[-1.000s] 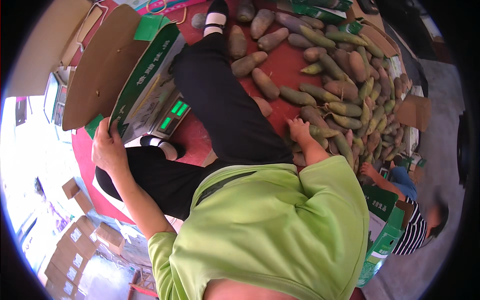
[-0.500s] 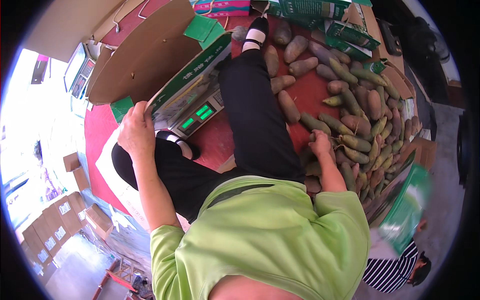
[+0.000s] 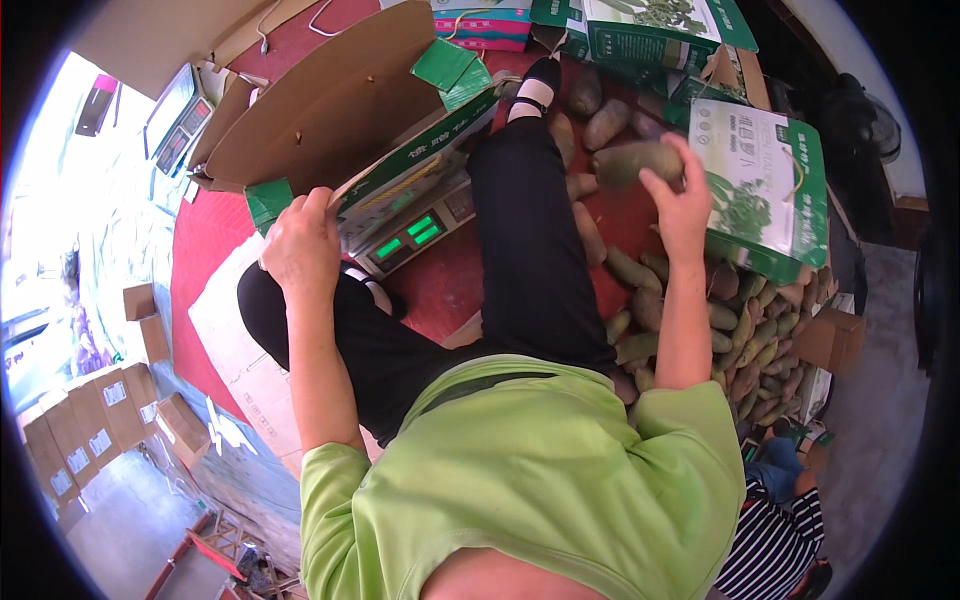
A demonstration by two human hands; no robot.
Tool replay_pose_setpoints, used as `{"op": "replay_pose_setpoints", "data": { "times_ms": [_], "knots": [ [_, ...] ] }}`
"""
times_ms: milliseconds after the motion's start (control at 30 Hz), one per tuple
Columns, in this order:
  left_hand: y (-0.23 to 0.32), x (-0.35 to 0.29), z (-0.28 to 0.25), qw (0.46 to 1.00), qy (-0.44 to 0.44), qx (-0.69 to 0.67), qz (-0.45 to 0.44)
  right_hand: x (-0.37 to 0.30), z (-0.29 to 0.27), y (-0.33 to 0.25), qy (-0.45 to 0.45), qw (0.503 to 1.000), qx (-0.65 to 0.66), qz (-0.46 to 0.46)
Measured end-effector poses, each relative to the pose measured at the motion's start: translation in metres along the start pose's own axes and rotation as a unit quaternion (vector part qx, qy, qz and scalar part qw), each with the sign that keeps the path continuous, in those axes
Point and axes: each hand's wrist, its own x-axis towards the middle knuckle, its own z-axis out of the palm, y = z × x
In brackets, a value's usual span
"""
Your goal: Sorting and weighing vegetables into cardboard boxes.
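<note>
The right hand (image 3: 685, 205) pinches one end of a root (image 3: 632, 164) above the red floor (image 3: 450, 285), where a grip nearer its middle would probably balance it better. The left hand (image 3: 303, 243) closes on the edge of the open box (image 3: 320, 130), and a light, steady hold there should prevent tilting. Roots heap (image 3: 765, 340) at right; cartons (image 3: 90, 430) stand at lower left, beyond the red floor.
</note>
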Motion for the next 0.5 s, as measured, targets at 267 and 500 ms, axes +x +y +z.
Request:
{"op": "replay_pose_setpoints", "data": {
  "times_ms": [267,500],
  "knots": [
    [-0.002,0.0,-0.001,1.0,-0.001,0.0,0.012,0.063,0.06,-0.146,-0.002,0.952,0.235,-0.195],
    [-0.001,0.001,0.0,1.0,-0.014,0.005,0.009,0.07,0.156,-0.165,-0.171,0.945,0.131,-0.246]
  ]
}}
